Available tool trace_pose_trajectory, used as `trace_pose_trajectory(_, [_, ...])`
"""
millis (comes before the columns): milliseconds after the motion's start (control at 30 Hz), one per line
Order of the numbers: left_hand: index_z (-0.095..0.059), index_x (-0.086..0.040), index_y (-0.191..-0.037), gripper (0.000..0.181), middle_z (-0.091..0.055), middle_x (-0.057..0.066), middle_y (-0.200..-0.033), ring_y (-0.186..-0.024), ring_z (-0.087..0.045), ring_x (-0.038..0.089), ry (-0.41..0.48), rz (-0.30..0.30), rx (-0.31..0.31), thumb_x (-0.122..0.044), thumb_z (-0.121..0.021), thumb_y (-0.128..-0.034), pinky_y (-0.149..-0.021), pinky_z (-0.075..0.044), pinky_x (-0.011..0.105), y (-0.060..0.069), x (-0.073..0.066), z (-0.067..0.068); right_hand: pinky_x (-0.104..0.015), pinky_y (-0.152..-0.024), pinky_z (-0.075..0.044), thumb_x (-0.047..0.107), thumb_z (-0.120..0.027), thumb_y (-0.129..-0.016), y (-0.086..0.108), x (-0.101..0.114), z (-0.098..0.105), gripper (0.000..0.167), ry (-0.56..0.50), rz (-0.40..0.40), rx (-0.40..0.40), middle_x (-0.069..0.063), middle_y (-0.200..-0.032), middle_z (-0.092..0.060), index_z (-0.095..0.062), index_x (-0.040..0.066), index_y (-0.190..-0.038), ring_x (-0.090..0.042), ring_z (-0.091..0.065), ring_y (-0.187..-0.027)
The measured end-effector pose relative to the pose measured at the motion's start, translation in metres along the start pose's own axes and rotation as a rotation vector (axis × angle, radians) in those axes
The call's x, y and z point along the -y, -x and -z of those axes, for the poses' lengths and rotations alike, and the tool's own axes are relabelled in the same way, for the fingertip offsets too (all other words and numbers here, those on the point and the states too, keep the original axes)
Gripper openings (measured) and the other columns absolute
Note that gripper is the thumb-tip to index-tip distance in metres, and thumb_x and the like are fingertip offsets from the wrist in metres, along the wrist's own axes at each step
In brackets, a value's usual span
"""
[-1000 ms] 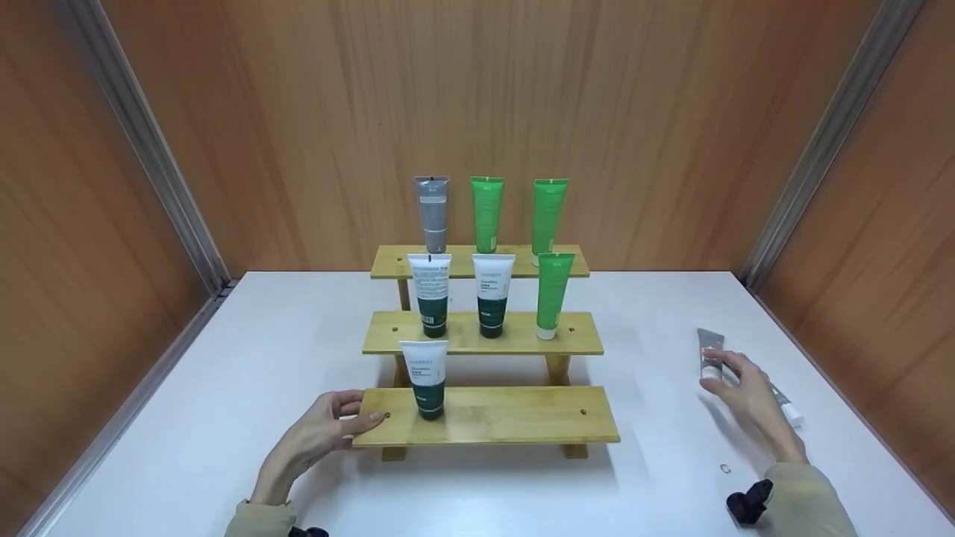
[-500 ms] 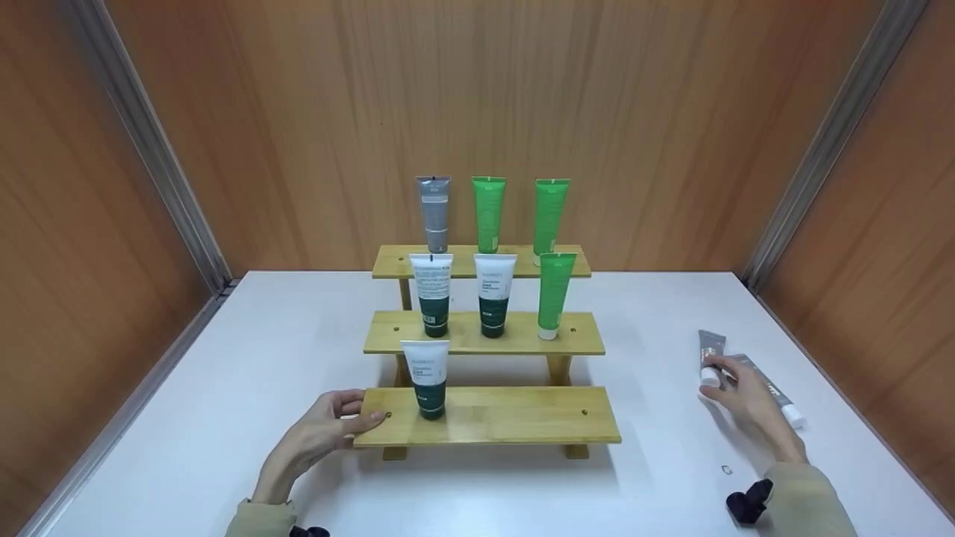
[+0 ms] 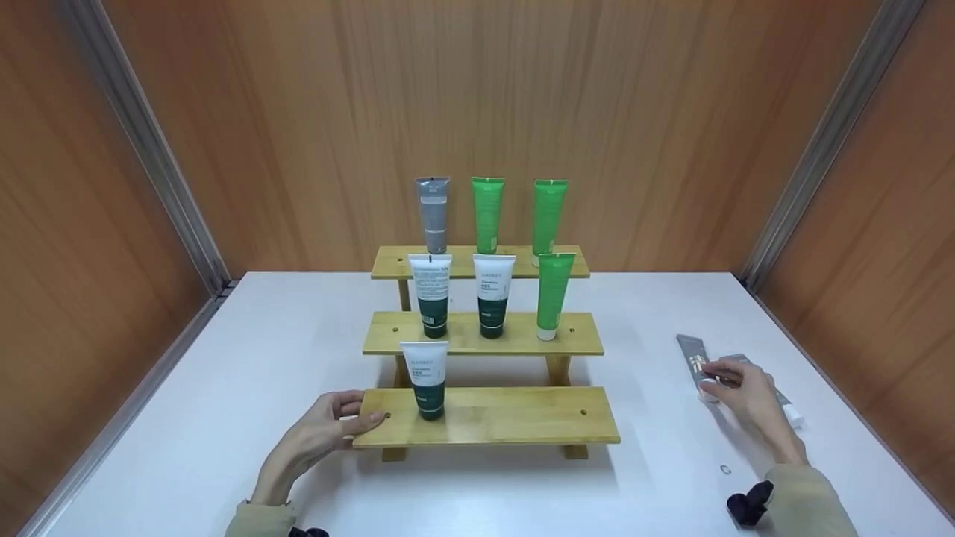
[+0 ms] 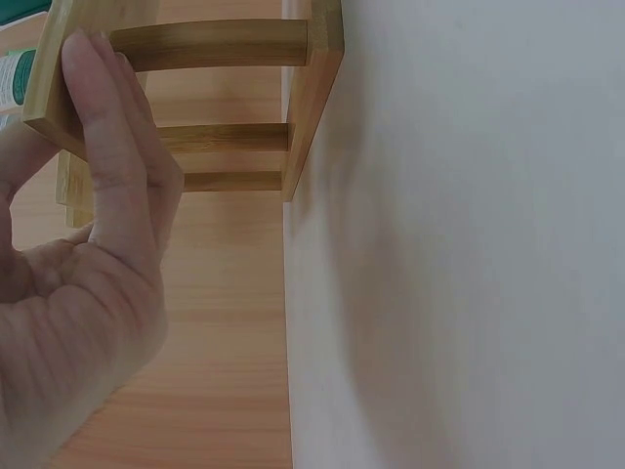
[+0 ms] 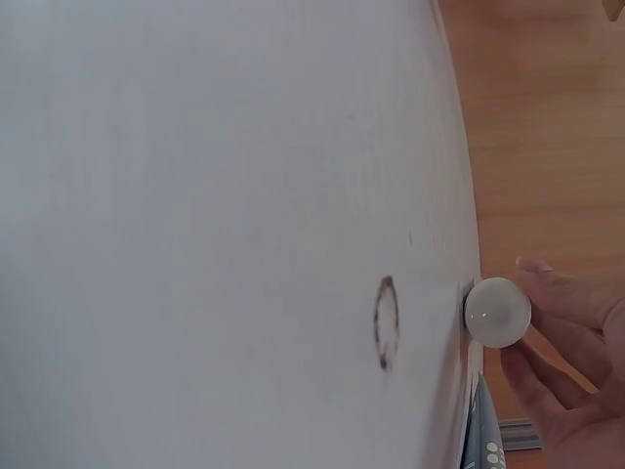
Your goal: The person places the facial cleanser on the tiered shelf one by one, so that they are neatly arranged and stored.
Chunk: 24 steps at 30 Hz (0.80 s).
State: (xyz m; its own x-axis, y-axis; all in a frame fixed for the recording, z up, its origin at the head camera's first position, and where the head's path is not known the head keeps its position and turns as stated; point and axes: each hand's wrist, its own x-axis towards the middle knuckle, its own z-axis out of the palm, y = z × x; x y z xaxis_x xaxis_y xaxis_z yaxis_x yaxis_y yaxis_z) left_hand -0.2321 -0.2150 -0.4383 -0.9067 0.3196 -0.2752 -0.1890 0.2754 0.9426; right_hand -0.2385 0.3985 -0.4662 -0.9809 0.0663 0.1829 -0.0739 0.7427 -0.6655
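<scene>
My left hand point(image 3: 321, 431) grips the left end of the lowest step of a three-step bamboo stand point(image 3: 515, 418). Its thumb lies on top, and in the left wrist view the fingers point(image 4: 112, 181) press the board's underside. At the right, my right hand point(image 3: 748, 395) pinches a grey squeeze tube point(image 3: 691, 356) near its white cap point(image 5: 498, 313). A second grey tube point(image 3: 791, 415) lies beside it, partly behind the hand. On the lowest step stands a white-and-dark-green tube point(image 3: 425, 379), upright on its cap.
The middle step carries two white-and-green tubes point(image 3: 492, 296) and a green tube point(image 3: 553, 294). A grey tube point(image 3: 433, 215) and two green ones point(image 3: 488, 214) stand on top. A small ring mark point(image 3: 725, 469) shows on the white table point(image 3: 283, 328). Wooden walls point(image 3: 477, 112) enclose it.
The pinched grey tube has swung a little left, its flat end now pointing up and left. My right fingers shifted slightly with it. The left hand and the stand stay put.
</scene>
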Motion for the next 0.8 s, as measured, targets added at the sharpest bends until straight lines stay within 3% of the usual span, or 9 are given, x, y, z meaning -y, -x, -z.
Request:
trace_pose_trajectory(67, [-0.032, 0.016, -0.147, 0.082, -0.056, 0.029, -0.138, -0.097, -0.068, 0.014, -0.003, -0.002, 0.000, -0.030, -0.072, -0.0937, -0.081, -0.059, 0.032, 0.0002, 0.0001, 0.0000, -0.001, -0.079, -0.045, 0.012, -0.070, -0.095, -0.0001, 0.0009, -0.0003, 0.035, 0.005, -0.005, -0.025, -0.029, -0.123, -0.066, -0.065, -0.005, -0.124, -0.039, -0.068, -0.112])
trace_pose_trajectory(133, [-0.033, 0.015, -0.147, 0.081, -0.058, 0.028, -0.137, -0.097, -0.068, 0.014, -0.014, 0.003, -0.011, -0.031, -0.073, -0.0932, -0.081, -0.058, 0.032, 0.0001, -0.0001, -0.0001, -0.002, -0.076, -0.046, 0.011, -0.071, -0.094, -0.0008, 0.0021, -0.0006, 0.030, 0.010, -0.017, -0.045, -0.026, -0.118, -0.069, -0.069, -0.003, -0.120, -0.022, -0.072, -0.101])
trace_pose_trajectory(233, [-0.034, 0.015, -0.147, 0.082, -0.059, 0.027, -0.136, -0.098, -0.068, 0.015, -0.016, 0.010, -0.019, -0.031, -0.074, -0.0926, -0.082, -0.058, 0.033, -0.0003, -0.0003, -0.0005, -0.006, -0.073, -0.048, 0.011, -0.073, -0.092, -0.0020, 0.0045, -0.0013, 0.023, 0.019, -0.036, -0.070, -0.022, -0.110, -0.073, -0.073, -0.001, -0.112, 0.003, -0.066, -0.086])
trace_pose_trajectory(300, [-0.033, 0.016, -0.147, 0.082, -0.058, 0.027, -0.137, -0.098, -0.068, 0.015, -0.009, 0.010, -0.016, -0.031, -0.074, -0.0923, -0.083, -0.058, 0.032, -0.0006, -0.0002, -0.0005, -0.008, -0.071, -0.049, 0.009, -0.074, -0.091, -0.0027, 0.0061, -0.0021, 0.019, 0.016, -0.043, -0.082, -0.020, -0.105, -0.074, -0.074, 0.000, -0.107, 0.010, -0.060, -0.080])
trace_pose_trajectory(533, [-0.029, 0.017, -0.147, 0.085, -0.049, 0.034, -0.143, -0.101, -0.068, 0.017, 0.034, 0.003, 0.006, -0.028, -0.075, -0.0919, -0.084, -0.060, 0.034, -0.0012, 0.0001, -0.0001, -0.014, -0.065, -0.048, 0.007, -0.078, -0.086, -0.0046, 0.0099, -0.0049, 0.014, 0.027, -0.057, -0.090, -0.015, -0.094, -0.074, -0.073, -0.001, -0.097, 0.003, -0.059, -0.075])
trace_pose_trajectory(800, [-0.030, 0.018, -0.147, 0.082, -0.056, 0.030, -0.139, -0.097, -0.068, 0.014, 0.021, -0.015, 0.017, -0.028, -0.072, -0.0935, -0.078, -0.059, 0.031, -0.0003, 0.0011, 0.0001, -0.012, -0.067, -0.048, 0.007, -0.082, -0.082, -0.0076, 0.0067, -0.0070, 0.030, 0.024, -0.072, -0.050, -0.008, -0.087, -0.066, -0.068, -0.006, -0.105, -0.008, -0.062, -0.077])
